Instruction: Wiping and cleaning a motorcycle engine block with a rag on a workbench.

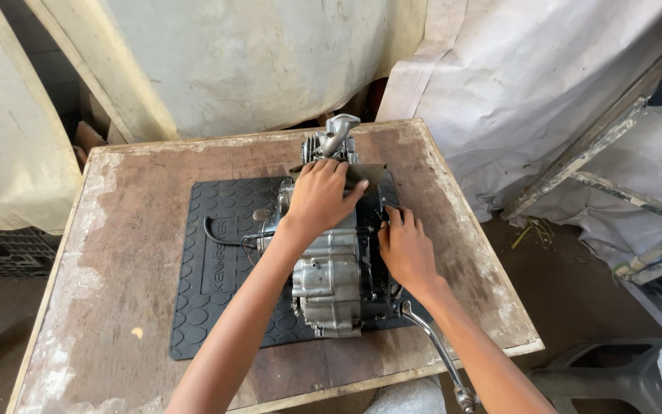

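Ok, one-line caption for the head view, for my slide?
Both hands, left hand and right hand, rest on a small engine on a black rubber mat.

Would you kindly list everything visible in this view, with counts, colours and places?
Grey metal engine block: one, silver-grey, centre of the mat.
Black rubber mat: one, black, on the table under the engine.
Worn wooden table: one, brown, fills the middle.
Metal kick lever: one, silver, off the engine's near right.
Pale sheeting: cream, hung behind the table.
Metal frame: grey, far right.
Black crate: one, left floor.
Left hand: one, flat on the engine top.
Right hand: one, on the engine's right side.
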